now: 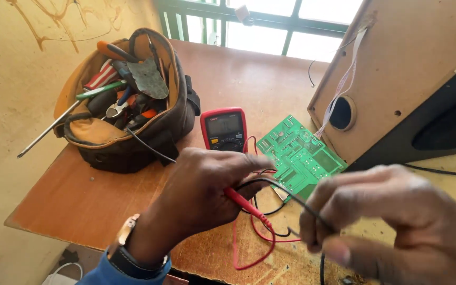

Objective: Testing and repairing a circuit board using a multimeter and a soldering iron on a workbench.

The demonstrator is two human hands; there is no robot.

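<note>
Head view: right hand (397, 227) pinches the black probe (297, 199), left hand (201, 195) grips the red probe (244, 205); both look light and stiff, leads limp, best held by their shafts; beyond, green circuit board (299, 157), multimeter (224, 129), tool bag (127, 100)

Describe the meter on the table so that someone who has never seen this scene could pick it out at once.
On the brown wooden table, look between the open tool bag at the left and the green circuit board at the right. The multimeter lies flat there, just beyond the left hand. It alone has a red casing with a grey screen.
</note>
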